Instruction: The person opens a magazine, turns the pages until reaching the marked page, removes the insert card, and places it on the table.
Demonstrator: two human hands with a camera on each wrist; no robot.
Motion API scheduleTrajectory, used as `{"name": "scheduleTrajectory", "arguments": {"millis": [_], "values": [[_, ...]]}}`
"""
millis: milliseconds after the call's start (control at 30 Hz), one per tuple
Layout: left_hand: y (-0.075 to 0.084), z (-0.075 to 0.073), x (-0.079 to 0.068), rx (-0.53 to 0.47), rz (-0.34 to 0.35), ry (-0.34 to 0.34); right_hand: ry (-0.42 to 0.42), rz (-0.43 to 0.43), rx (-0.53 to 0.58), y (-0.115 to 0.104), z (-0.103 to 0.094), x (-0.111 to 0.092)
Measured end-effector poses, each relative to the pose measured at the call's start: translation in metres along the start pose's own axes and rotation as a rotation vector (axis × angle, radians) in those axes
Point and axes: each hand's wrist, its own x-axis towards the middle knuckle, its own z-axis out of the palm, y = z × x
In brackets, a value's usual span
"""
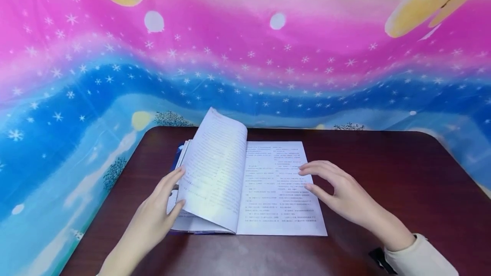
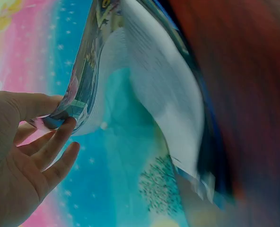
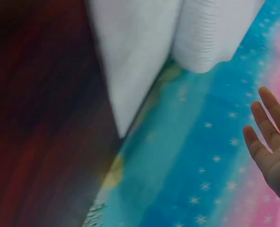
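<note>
An open magazine (image 1: 280, 195) lies on the dark red-brown table, printed text covering its right-hand page. One leaf (image 1: 215, 165) stands raised and curved over the left half. My left hand (image 1: 159, 203) pinches the outer edge of this leaf between thumb and fingers. In the left wrist view, thumb and index finger of the left hand (image 2: 29, 142) meet on the leaf's edge, and coloured pictures show on its side. Over the right page's outer edge is my right hand (image 1: 345, 186), fingers loosely bent and holding nothing. The right wrist view shows the right hand's fingers (image 3: 267, 118) spread apart.
The table (image 1: 402, 173) has rounded far corners and extends on both sides of the magazine. Behind it hangs a pink and blue backdrop (image 1: 245, 63) with white snowflakes. A light sleeve (image 1: 420, 257) covers the right forearm, with a black strap beside it.
</note>
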Motion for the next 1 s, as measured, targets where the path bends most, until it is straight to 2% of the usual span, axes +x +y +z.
{"name": "scheduleTrajectory", "arguments": {"millis": [200,333,533,800,1000], "values": [[-0.014,-0.003,-0.01,0.011,-0.082,-0.071,-0.095,0.043,-0.088,0.017,-0.001,-0.017],[-0.021,-0.003,-0.013,-0.006,-0.113,-0.114,-0.144,0.078,-0.094,0.021,-0.002,-0.027],[-0.03,-0.001,-0.018,-0.006,-0.179,-0.219,-0.157,0.053,-0.1,0.023,0.002,-0.039],[-0.043,0.002,-0.022,0.03,-0.247,-0.313,-0.197,0.049,-0.158,0.033,0.008,-0.047],[-0.051,0.005,-0.018,0.099,-0.259,-0.384,-0.202,0.04,-0.172,0.041,0.009,-0.049]]}}
